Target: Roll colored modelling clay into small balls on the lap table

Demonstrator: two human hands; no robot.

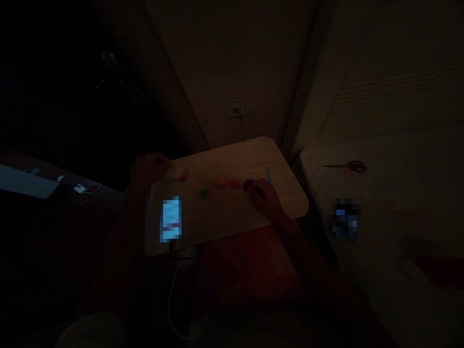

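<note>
The scene is very dark. My right hand (264, 195) is over the right part of a small wooden-topped table (235, 217), its curled fingertips closed at a dark purple lump (248, 184). To the left of that lump lie a red lump (235, 184), an orange lump (221, 182) and a green lump (204, 193), perhaps modelling clay. Beyond my right hand is a turquoise strip (268, 176). At the table's far left edge, my left hand (150, 166) is beside a pale roundish thing (177, 170); darkness hides its fingers and whether they grip it.
A phone with a lit, blurred screen (170, 220) stands at the table's left front, with a white cable (169, 299) below. On the pale surface at right lie scissors (357, 166) and a blurred dark object (344, 220). A wall socket (238, 109) holds a plug behind the table.
</note>
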